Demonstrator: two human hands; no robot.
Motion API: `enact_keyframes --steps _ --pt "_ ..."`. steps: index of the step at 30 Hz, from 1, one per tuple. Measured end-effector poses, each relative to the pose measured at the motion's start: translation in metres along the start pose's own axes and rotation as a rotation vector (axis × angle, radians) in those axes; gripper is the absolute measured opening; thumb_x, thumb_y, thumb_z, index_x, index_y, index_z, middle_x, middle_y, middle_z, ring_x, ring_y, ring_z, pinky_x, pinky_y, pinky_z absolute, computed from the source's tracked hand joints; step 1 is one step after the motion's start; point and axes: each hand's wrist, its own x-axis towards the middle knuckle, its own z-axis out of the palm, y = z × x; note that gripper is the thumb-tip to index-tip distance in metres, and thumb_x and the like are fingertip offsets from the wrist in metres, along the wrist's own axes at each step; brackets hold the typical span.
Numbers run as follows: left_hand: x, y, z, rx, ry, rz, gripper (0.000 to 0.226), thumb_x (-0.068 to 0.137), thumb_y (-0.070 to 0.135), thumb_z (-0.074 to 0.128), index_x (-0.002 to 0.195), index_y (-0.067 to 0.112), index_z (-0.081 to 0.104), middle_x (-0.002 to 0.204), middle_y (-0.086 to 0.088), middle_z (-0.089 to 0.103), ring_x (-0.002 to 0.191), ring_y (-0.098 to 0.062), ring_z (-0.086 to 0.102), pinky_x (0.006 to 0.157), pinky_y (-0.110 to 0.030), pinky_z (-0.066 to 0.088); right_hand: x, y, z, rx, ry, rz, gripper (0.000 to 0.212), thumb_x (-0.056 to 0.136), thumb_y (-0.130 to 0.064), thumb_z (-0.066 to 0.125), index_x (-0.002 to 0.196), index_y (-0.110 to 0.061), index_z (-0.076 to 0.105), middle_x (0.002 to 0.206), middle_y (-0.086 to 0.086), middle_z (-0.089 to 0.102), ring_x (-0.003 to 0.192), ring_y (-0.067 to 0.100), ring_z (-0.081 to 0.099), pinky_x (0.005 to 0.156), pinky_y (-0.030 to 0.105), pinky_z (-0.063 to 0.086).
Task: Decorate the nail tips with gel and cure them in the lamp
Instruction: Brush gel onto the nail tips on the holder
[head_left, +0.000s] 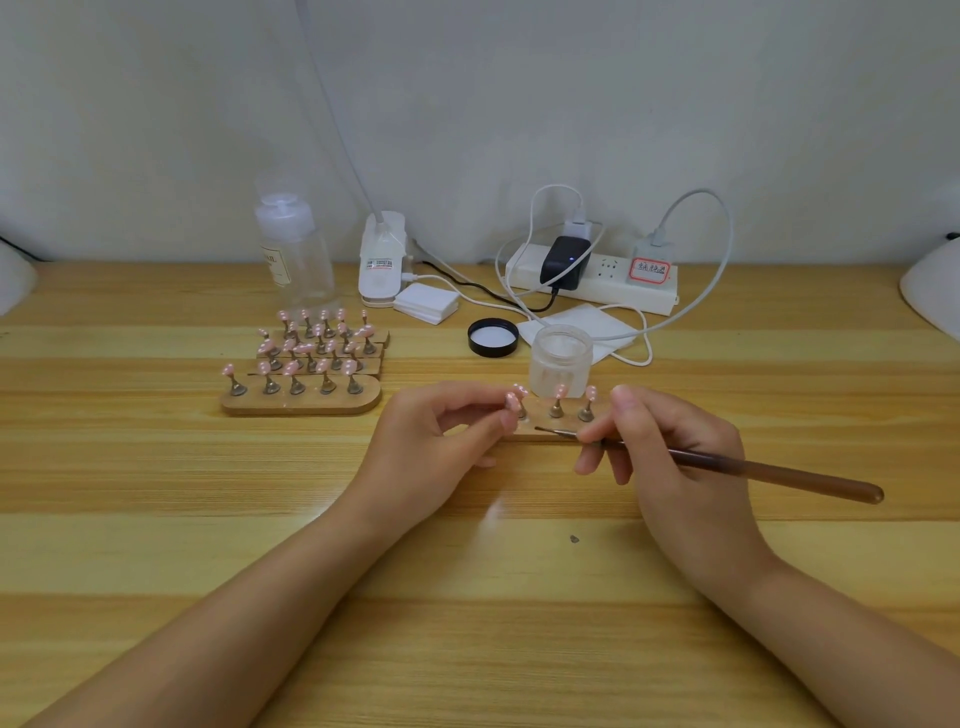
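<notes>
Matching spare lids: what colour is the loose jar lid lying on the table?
Black rim with a white inside, lid, clearest in the head view.

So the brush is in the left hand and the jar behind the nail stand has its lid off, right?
Not quite. The head view shows the brush in the right hand, not the left. The jar behind the nail stand does have its lid off.

Soft, even indoor light, moderately bright

Shadows under the hands stay faint; a pale glare patch sits on the table (493, 512), wide-angle bending curves the edges, and far items look slightly soft.
</notes>
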Motion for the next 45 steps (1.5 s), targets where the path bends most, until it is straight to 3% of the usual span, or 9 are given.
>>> enact_keyframes --steps 5,9,12,18,26,33,39,43,45 --pt "0.005 0.002 -0.008 -0.034 0.081 0.015 0.013 0.076 0.006 0.069 0.082 0.017 0.067 0.087 0.001 0.072 0.081 -0.01 0.069 0.059 -0.018 0.054 0.003 -0.002 0.0 0.078 0.062 0.046 0.037 0.085 -0.038 0.043 0.063 -0.017 0.064 0.054 -0.002 0.063 0.046 0.003 0.047 0.052 0.013 0.039" --pt "0.013 0.001 -0.012 0.167 0.145 0.093 0.018 0.076 0.007 0.071 0.072 0.025 0.067 0.081 0.008 0.069 0.082 -0.005 0.065 0.074 -0.015 0.048 0.004 -0.003 0.001 0.117 0.089 0.069 0.037 0.085 -0.037 0.046 0.063 -0.013 0.064 0.053 -0.001 0.062 0.044 0.005 0.043 0.047 0.019 0.038" --pt "0.013 -0.001 -0.01 0.313 0.147 0.128 0.021 0.075 0.009 0.072 0.071 0.029 0.065 0.075 0.014 0.065 0.075 0.002 0.059 0.07 -0.004 0.039 0.005 -0.003 0.0 0.124 0.097 0.076 0.035 0.088 -0.03 0.048 0.063 -0.011 0.063 0.052 0.0 0.061 0.045 0.004 0.044 0.048 0.017 0.038" --pt "0.016 -0.005 -0.008 0.412 0.128 0.044 0.023 0.075 0.013 0.073 0.07 0.033 0.064 0.069 0.02 0.063 0.072 0.002 0.058 0.068 -0.005 0.041 0.005 -0.004 0.001 0.107 0.114 0.08 0.035 0.09 -0.024 0.045 0.062 -0.013 0.063 0.052 0.0 0.061 0.044 0.008 0.042 0.047 0.019 0.038" --pt "0.024 -0.004 -0.006 0.368 0.073 -0.162 0.013 0.072 0.022 0.076 0.071 0.029 0.066 0.076 0.011 0.068 0.083 -0.01 0.063 0.092 -0.036 0.047 0.004 -0.004 -0.001 0.11 0.134 0.088 0.035 0.089 -0.023 0.043 0.063 -0.011 0.063 0.052 0.0 0.062 0.045 0.012 0.042 0.046 0.018 0.037" --pt "0.035 0.003 -0.006 0.442 -0.073 -0.17 0.022 0.069 0.034 0.076 0.086 0.032 0.063 0.082 0.012 0.058 0.075 -0.002 0.052 0.06 -0.007 0.039 0.025 -0.015 -0.012 0.188 0.212 0.228 0.031 0.078 -0.043 0.053 0.069 -0.015 0.063 0.057 0.0 0.065 0.044 0.004 0.047 0.043 0.014 0.04" --pt "0.038 0.002 0.0 0.476 -0.11 -0.118 0.012 0.072 0.03 0.075 0.073 0.033 0.063 0.072 0.01 0.057 0.077 -0.007 0.052 0.072 -0.023 0.042 0.082 -0.016 -0.03 -0.092 0.072 0.256 0.023 0.093 -0.035 0.052 0.077 -0.018 0.05 0.056 -0.002 0.067 0.037 0.003 0.042 0.04 0.014 0.036" --pt "0.038 -0.001 0.001 0.482 -0.093 -0.078 0.011 0.072 0.028 0.075 0.071 0.031 0.065 0.064 0.014 0.053 0.07 -0.002 0.051 0.068 -0.02 0.039 0.109 -0.011 -0.023 -0.365 -0.063 0.189 0.036 0.088 -0.04 0.059 0.06 -0.019 0.051 0.044 -0.009 0.06 0.038 -0.004 0.046 0.043 0.005 0.033" --pt "0.038 -0.003 0.002 0.478 -0.088 -0.054 0.011 0.073 0.026 0.075 0.07 0.03 0.065 0.062 0.015 0.053 0.069 -0.002 0.051 0.07 -0.023 0.04 0.115 -0.005 -0.016 -0.476 -0.098 0.181 0.042 0.085 -0.042 0.063 0.052 -0.018 0.051 0.04 -0.009 0.054 0.042 -0.003 0.049 0.048 0.01 0.036"
